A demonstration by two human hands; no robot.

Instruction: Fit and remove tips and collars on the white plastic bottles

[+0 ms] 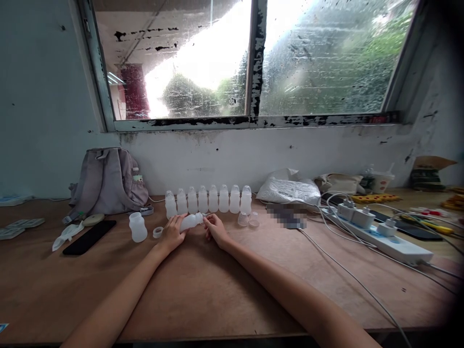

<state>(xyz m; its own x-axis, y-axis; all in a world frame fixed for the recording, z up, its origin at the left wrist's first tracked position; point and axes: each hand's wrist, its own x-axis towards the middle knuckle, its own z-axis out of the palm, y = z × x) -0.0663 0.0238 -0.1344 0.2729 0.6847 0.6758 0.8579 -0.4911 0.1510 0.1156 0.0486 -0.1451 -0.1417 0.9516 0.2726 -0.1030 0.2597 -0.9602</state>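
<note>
A frosted white baby bottle (189, 222) lies tilted almost flat above the table, its top end pointing right. My left hand (173, 233) is wrapped round its body. At the top end, the fingers of my right hand (216, 230) pinch the tip, which looks like a teat; its detail is too small to make out. Left of my hands stands an uncapped bottle (138, 227), and a white collar ring (157, 232) lies beside my left hand. Two clear domed caps (242, 220) sit to the right. Behind my hands, several capped bottles (213, 199) stand upright in a row.
At left are a grey backpack (108, 179), a black phone (89, 238) and a crumpled white wrapper (67, 235). On the right lie a silvery plastic bag (290, 189), a blurred-out device (286, 216) with a cable, and a power strip (384, 241) with chargers. A wall with a window rises behind.
</note>
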